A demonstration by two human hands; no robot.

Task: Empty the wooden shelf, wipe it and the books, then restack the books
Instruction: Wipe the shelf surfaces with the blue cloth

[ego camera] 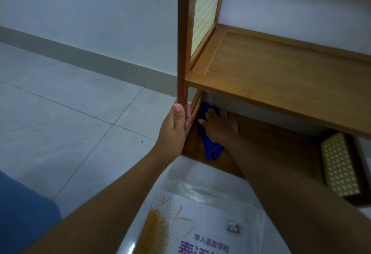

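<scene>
Lying under right grip (220, 126), cloth (213, 150), on shelf (281, 77)

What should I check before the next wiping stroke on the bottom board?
1. Shelf steadied: left hand grips the front post. Ok.
2. Cloth under control: right hand presses it flat on the bottom board. Ok.
3. Middle board emptied. Ok.
4. Right end of the bottom board free of things: hidden by the middle board. Cannot tell.
5. Book off the shelf: it lies on the floor in front. Ok.
</scene>
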